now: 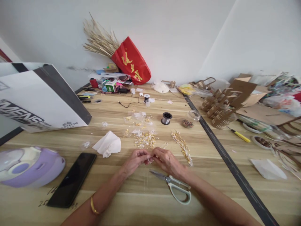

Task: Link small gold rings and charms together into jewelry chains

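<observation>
My left hand (138,160) and my right hand (166,159) meet over the table, fingertips pinched close together. Between them is a tiny shiny piece, silvery and too small to name. Just beyond my fingers lies a pile of gold and silver jewelry findings (145,140). A small looped piece (166,145) rests near my right knuckles. To the right stretches a bundle of gold and silver chain-like pieces (182,147). Scissors (175,187) with pale handles lie partly under my right wrist, blades pointing left. Small clear bags (141,127) with gold bits lie behind the pile.
A wire spool (166,118) and a dish of beads (187,123) stand farther back. At left are a crumpled tissue (108,144), a black phone (72,180), a purple-and-white device (33,166) and a big paper bag (42,97). A yellow-handled tool (241,135) and woven baskets (218,108) lie right.
</observation>
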`<state>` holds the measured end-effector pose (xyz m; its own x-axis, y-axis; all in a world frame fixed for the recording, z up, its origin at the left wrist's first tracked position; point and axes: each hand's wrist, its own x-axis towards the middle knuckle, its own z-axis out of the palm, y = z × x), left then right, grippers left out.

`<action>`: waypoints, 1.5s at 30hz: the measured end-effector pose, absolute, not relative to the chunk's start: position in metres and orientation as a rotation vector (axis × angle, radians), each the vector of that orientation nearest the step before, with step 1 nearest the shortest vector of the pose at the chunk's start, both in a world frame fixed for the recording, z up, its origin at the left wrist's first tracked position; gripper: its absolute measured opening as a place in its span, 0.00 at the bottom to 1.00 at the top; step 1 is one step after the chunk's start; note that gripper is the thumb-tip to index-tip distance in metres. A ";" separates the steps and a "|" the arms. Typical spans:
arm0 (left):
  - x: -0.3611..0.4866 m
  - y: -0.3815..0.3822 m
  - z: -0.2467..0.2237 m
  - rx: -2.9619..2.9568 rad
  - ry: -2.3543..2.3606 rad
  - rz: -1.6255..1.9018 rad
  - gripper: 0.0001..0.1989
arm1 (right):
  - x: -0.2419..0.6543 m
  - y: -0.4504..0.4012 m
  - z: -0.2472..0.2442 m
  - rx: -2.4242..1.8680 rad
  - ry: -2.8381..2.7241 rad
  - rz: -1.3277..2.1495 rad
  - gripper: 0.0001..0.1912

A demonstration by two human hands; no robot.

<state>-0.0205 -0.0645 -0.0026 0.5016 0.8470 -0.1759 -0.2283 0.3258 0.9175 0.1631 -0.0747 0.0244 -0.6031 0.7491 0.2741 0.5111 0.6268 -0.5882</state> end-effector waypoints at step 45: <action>-0.022 -0.062 -0.009 1.099 0.815 0.797 0.12 | 0.163 -0.076 0.018 -1.077 -2.368 0.617 0.08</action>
